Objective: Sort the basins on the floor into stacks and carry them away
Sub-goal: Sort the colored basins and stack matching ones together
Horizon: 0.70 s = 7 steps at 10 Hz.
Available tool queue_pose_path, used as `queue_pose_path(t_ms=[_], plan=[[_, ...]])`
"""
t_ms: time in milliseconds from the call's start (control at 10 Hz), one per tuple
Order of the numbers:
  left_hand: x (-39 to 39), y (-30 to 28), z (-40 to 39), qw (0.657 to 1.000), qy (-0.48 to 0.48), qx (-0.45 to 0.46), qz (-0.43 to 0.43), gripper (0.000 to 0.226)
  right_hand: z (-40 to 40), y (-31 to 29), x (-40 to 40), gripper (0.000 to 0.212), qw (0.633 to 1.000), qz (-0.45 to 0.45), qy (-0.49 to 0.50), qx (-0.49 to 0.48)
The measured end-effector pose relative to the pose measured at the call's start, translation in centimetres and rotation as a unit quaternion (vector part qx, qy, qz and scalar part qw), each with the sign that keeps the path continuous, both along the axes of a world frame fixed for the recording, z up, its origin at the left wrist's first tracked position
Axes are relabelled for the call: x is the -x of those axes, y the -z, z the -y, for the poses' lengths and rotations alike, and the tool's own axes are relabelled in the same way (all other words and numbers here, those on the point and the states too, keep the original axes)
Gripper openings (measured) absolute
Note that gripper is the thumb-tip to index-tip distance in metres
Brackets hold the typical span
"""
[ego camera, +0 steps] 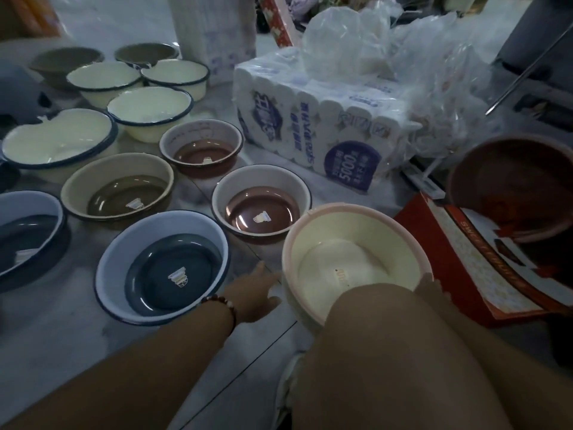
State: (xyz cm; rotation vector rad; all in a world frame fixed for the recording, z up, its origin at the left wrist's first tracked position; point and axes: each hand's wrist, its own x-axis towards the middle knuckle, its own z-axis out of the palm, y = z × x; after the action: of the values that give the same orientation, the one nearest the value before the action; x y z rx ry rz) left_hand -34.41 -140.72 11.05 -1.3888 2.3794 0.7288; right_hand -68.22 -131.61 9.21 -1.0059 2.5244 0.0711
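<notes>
Nearest, at 6 o'clock, a bare knee [387,352] fills the bottom and hides part of the cream basin [350,262], which sits just past it on the floor [62,330].

The left hand [252,294] is at the basin's 9 o'clock side, fingers pretty straight & a bit apart, tips reaching toward the pink rim. Can't tell if they touch it. A bead bracelet [223,305] is on that wrist.

The right hand [429,288] is at the basin's 3 o'clock side, mostly hidden by the knee. Fingers sit on the rim; can't tell how tight they hold.

At 9 o'clock from the left hand is a blue basin [162,268] w/ a dark bottom & a sticker. Another blue one [28,237] is at the far left edge.

A red box [483,268] lies at 3 o'clock, w/ a dark red basin [511,187] tilted above it.

Further out, towards 12 o'clock: a pink-brown basin [262,203], a tan basin [117,187], a smaller pink-brown one [201,148].

Past those, at 10-11 o'clock, four white basins w/ blue rims [59,141] sit close together, some in stacks, then two grey-brown ones [66,63] at the back.

At 1 o'clock is a big pack of tissue rolls [319,125] w/ clear plastic bags [387,41] on & behind it.
</notes>
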Motion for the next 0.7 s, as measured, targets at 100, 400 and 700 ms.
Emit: queue_pose_path(t_ms=[100, 400, 700], plan=[[-5.6, -3.7, 0.9, 0.996, -0.017, 0.079, 0.035, 0.066, 2.7, -5.5, -5.7, 0.079, 0.991, 0.025, -0.131, 0.011], [-27.0, -14.4, -3.5, 0.960, -0.140, 0.211, 0.123, 0.067, 10.1, -22.1, -26.5, 0.079, 0.852, -0.030, -0.510, 0.112], [-43.1, -11.7, -5.2, 0.936, -0.247, 0.163, 0.190, 0.069, 14.4, -14.4, -44.4, 0.067, 0.847, 0.055, -0.525, 0.068]])
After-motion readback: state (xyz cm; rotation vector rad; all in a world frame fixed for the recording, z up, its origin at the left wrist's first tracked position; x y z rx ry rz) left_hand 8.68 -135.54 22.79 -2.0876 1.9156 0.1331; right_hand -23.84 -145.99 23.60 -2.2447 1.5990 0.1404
